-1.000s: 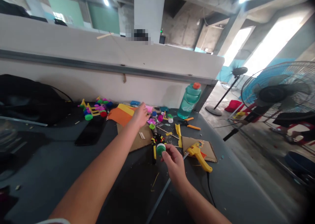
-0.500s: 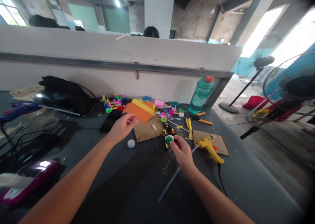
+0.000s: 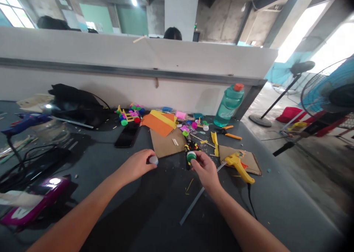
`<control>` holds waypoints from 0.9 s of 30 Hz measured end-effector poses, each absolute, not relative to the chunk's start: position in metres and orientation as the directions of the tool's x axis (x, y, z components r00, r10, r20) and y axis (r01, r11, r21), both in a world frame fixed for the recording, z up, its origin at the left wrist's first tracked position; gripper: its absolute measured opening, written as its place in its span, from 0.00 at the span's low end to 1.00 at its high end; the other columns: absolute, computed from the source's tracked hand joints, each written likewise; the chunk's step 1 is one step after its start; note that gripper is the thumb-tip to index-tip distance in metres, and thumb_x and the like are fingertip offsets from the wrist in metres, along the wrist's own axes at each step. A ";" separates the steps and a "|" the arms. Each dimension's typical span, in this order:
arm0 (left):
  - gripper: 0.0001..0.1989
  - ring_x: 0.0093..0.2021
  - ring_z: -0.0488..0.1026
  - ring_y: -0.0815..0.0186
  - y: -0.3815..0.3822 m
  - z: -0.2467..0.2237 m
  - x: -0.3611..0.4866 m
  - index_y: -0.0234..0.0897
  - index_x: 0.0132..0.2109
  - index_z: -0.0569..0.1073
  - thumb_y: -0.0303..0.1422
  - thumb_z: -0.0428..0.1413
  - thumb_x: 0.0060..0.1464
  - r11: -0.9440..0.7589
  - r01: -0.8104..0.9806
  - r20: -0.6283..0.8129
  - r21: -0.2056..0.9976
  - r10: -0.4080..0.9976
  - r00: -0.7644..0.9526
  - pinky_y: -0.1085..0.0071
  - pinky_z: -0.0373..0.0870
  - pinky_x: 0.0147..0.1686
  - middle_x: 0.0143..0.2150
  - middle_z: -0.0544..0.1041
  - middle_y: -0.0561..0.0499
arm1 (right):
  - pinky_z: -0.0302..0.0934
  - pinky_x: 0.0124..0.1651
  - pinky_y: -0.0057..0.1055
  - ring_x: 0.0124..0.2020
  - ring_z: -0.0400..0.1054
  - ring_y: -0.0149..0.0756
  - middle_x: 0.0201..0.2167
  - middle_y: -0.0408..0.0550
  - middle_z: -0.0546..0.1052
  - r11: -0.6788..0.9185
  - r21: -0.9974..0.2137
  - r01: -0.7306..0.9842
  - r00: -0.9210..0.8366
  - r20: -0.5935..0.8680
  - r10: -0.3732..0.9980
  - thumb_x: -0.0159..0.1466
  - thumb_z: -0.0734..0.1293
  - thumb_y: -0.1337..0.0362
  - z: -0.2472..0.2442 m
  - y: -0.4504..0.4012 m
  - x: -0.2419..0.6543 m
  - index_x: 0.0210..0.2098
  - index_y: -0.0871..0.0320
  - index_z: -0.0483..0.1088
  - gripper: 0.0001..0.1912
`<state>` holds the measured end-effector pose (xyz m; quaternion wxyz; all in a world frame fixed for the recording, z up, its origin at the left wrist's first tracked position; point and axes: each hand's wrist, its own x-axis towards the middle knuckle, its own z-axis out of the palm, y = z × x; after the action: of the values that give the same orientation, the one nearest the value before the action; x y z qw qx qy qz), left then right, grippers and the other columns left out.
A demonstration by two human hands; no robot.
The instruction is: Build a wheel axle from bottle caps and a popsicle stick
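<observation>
Left hand [image 3: 137, 165] closed on white cap [image 3: 154, 160] near front edge of cardboard sheet [image 3: 162, 145], lift off bench [image 3: 279, 204] not determinable, right hand [image 3: 206, 169] pinching green cap [image 3: 190, 157], yellow glue gun [image 3: 240, 168] lying to its right.

Left hand [image 3: 138, 165]: thumb and fingers around a pale cap [image 3: 153, 160]; contact with the dark tabletop [image 3: 155, 207] unclear. Right hand [image 3: 207, 169] pinches a green-and-white cap [image 3: 191, 156], partly covering a black-and-yellow tool [image 3: 193, 145]. Long grey strip [image 3: 193, 205] slants under the right wrist. Yellow glue gun [image 3: 237, 166] rests across cardboard to the right. Orange sheet [image 3: 157, 126] overlaps a second cardboard piece [image 3: 164, 145]; black phone [image 3: 126, 137] beside it. Teal bottle [image 3: 228, 107] upright near the partition [image 3: 110, 47], orange-handled pliers [image 3: 232, 136] in front.
</observation>
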<state>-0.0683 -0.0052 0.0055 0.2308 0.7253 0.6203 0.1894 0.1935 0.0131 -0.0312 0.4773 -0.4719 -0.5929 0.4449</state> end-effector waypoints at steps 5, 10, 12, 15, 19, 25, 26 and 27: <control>0.14 0.40 0.73 0.64 -0.003 0.020 -0.026 0.40 0.46 0.70 0.34 0.58 0.50 -0.106 0.379 -0.020 0.919 0.949 0.314 0.70 0.68 0.41 0.40 0.75 0.52 | 0.66 0.31 0.29 0.32 0.69 0.36 0.33 0.47 0.75 0.183 -0.965 0.189 -0.101 0.166 0.981 0.58 0.65 0.60 -0.031 0.014 0.194 0.40 0.57 0.69 0.12; 0.15 0.38 0.72 0.66 0.012 -0.002 -0.004 0.37 0.45 0.69 0.35 0.59 0.49 -0.085 0.226 0.030 0.970 0.971 0.237 0.71 0.68 0.39 0.37 0.73 0.52 | 0.66 0.33 0.29 0.32 0.69 0.36 0.32 0.46 0.74 0.204 -0.948 0.244 -0.086 0.188 0.978 0.57 0.66 0.62 -0.032 0.017 0.197 0.38 0.57 0.69 0.10; 0.17 0.38 0.72 0.65 0.012 -0.015 -0.002 0.38 0.48 0.69 0.36 0.58 0.51 -0.085 0.230 0.032 0.970 0.974 0.225 0.70 0.68 0.40 0.37 0.74 0.52 | 0.65 0.34 0.29 0.33 0.70 0.35 0.32 0.45 0.75 0.220 -0.936 0.275 -0.101 0.200 0.975 0.56 0.66 0.63 -0.031 0.017 0.197 0.38 0.57 0.69 0.10; 0.17 0.39 0.72 0.64 0.006 -0.030 -0.001 0.38 0.50 0.70 0.37 0.57 0.53 -0.085 0.233 0.036 0.969 0.977 0.210 0.70 0.68 0.42 0.39 0.75 0.51 | 0.65 0.34 0.29 0.31 0.70 0.34 0.33 0.45 0.76 0.226 -0.924 0.309 -0.143 0.190 0.971 0.56 0.66 0.62 -0.031 0.016 0.196 0.40 0.57 0.70 0.12; 0.16 0.38 0.73 0.64 -0.001 -0.039 0.001 0.38 0.48 0.71 0.37 0.57 0.52 -0.094 0.255 0.055 0.962 0.987 0.154 0.70 0.70 0.40 0.39 0.75 0.50 | 0.65 0.33 0.28 0.29 0.69 0.32 0.32 0.44 0.76 0.226 -0.910 0.347 -0.186 0.170 0.968 0.56 0.67 0.62 -0.028 0.013 0.194 0.38 0.56 0.71 0.10; 0.14 0.41 0.73 0.63 -0.006 -0.037 0.000 0.38 0.48 0.70 0.34 0.56 0.52 -0.152 0.283 0.130 0.947 0.987 0.095 0.68 0.71 0.43 0.43 0.75 0.49 | 0.65 0.34 0.30 0.30 0.69 0.34 0.31 0.43 0.76 0.251 -0.894 0.371 -0.240 0.169 0.956 0.55 0.67 0.64 -0.025 0.010 0.193 0.37 0.55 0.72 0.09; 0.15 0.41 0.73 0.63 -0.006 -0.036 -0.001 0.38 0.48 0.69 0.33 0.55 0.52 -0.159 0.288 0.136 0.944 0.986 0.098 0.68 0.71 0.43 0.44 0.74 0.49 | 0.65 0.35 0.31 0.30 0.69 0.34 0.32 0.43 0.76 0.245 -0.897 0.369 -0.245 0.160 0.956 0.55 0.67 0.64 -0.025 0.010 0.193 0.37 0.54 0.72 0.09; 0.16 0.42 0.73 0.63 -0.007 -0.036 -0.001 0.39 0.49 0.69 0.33 0.55 0.52 -0.167 0.294 0.142 0.941 0.984 0.104 0.68 0.71 0.44 0.46 0.74 0.48 | 0.64 0.35 0.32 0.31 0.69 0.35 0.32 0.43 0.76 0.236 -0.900 0.367 -0.245 0.151 0.958 0.55 0.67 0.64 -0.026 0.010 0.193 0.37 0.54 0.72 0.09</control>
<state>-0.0013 -0.0066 -0.0358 0.3968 0.6280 0.5091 0.4346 0.1929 0.0096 -0.0259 0.3812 -0.4818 -0.6874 0.3874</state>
